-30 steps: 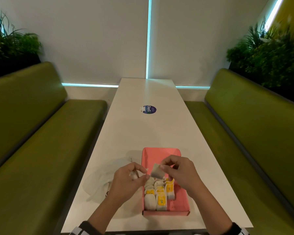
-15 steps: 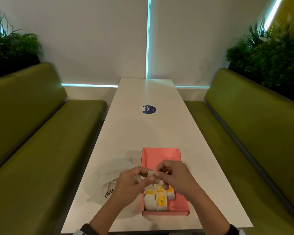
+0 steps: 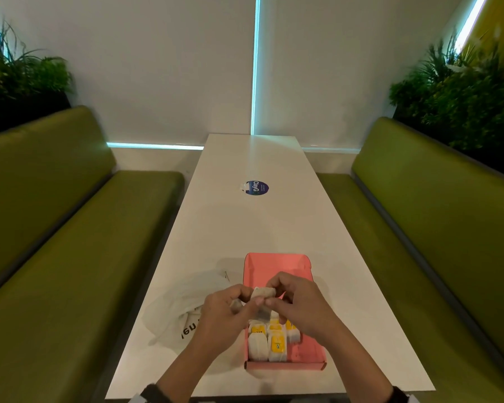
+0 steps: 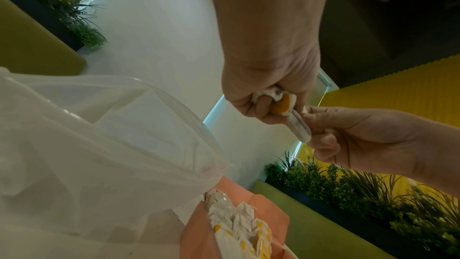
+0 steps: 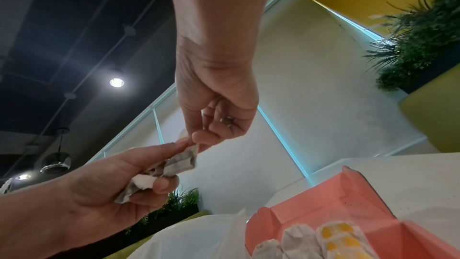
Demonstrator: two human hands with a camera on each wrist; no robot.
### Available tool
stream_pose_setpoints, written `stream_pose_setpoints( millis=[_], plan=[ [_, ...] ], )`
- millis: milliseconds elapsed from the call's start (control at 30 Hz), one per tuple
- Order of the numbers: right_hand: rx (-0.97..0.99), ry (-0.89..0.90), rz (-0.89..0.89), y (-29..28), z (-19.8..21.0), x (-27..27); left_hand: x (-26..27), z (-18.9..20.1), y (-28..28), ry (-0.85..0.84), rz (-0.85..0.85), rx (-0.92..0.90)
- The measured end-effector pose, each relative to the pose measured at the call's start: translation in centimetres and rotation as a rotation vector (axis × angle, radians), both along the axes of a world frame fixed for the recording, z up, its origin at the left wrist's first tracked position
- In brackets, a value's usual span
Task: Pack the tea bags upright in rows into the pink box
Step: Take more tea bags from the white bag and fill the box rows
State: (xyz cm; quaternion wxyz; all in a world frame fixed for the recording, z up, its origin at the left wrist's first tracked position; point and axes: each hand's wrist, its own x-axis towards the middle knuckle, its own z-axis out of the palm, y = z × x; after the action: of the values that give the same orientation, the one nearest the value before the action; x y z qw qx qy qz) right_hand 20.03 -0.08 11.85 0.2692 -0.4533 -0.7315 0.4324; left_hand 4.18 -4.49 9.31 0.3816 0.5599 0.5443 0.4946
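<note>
The pink box (image 3: 277,266) lies open on the white table (image 3: 245,228), with several tea bags (image 3: 269,341) standing in rows at its near left. Both hands hover just above it. My left hand (image 3: 245,301) grips a small bunch of tea bags (image 5: 139,184), one with a yellow tag (image 4: 281,103). My right hand (image 3: 274,298) pinches the top edge of one grey-white tea bag (image 5: 183,161) that sticks out of the left hand's fingers. The box wall (image 4: 196,222) and packed bags (image 4: 239,226) show below the hands.
A crumpled clear plastic bag (image 3: 186,303) lies on the table just left of the box. A round blue sticker (image 3: 256,188) sits further up the table. Green benches (image 3: 70,242) run along both sides, with plants behind them.
My hands have drawn together over the box. The tea bag my right hand held apart a second ago now sits between the fingertips of both hands.
</note>
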Motion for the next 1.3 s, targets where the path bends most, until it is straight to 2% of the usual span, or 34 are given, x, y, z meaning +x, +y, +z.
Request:
stream_pose_setpoints(
  millis=[100,333,733,867,1000,1133,1200,1300],
  plan=[
    [-0.019,-0.022,-0.003,0.1,-0.1,0.0,-0.3,-0.3,0.0,0.003,0.041,0.008],
    [-0.089,-0.008,-0.022,0.2,0.4,0.5,-1.1,-0.7,0.4,0.161,0.182,0.073],
    [-0.008,-0.018,-0.043,0.2,-0.4,0.0,-0.6,-0.4,0.0,0.077,0.065,0.065],
    [0.0,-0.017,-0.069,0.4,0.1,0.4,-0.8,-0.5,0.2,0.127,0.118,0.077],
    [-0.077,0.096,-0.048,0.3,1.0,0.8,-0.9,-0.4,0.4,0.167,0.164,0.096],
    [-0.135,0.135,-0.026,0.1,1.4,0.9,-1.0,-0.8,0.6,0.138,0.245,0.122],
    [-0.118,0.089,-0.057,0.1,1.3,0.7,-0.9,-1.0,0.6,0.11,0.268,0.131],
    [0.018,-0.115,-0.049,0.2,0.8,0.3,-0.5,-0.9,0.5,0.113,0.277,0.174]
  ],
)
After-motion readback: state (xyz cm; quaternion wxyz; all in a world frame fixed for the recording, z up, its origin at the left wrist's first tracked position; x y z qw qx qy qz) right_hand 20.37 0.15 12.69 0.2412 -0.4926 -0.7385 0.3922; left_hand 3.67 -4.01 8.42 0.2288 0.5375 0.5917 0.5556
